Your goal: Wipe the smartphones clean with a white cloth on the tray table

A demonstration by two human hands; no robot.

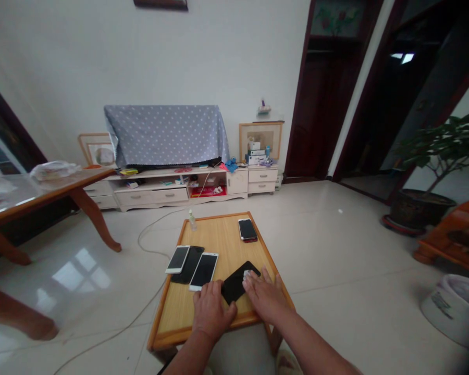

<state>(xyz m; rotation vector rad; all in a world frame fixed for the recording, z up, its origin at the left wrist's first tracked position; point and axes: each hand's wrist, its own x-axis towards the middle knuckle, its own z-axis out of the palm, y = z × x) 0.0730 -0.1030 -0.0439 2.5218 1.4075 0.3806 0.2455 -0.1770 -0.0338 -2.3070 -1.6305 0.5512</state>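
A black phone (234,285) lies at an angle near the front of a small wooden table (222,232). My left hand (213,310) grips its near left side, fingers at one corner and thumb by the lower edge. Under the fingertips of my right hand (266,297), a small white wipe (246,273) is pressed on the phone's dark face. Left of my hands lie a white phone (204,271), another white phone (178,259) and a black phone (190,268) partly beneath it. Near the far right corner, a white-framed phone (247,229) rests on a reddish one.
A small clear bottle (192,221) stands at the table's far left corner. A cable (140,312) runs over the floor on the left. Beyond are a larger table (62,188), a low cabinet (156,197), a potted plant (420,211) and a white bucket (451,310).
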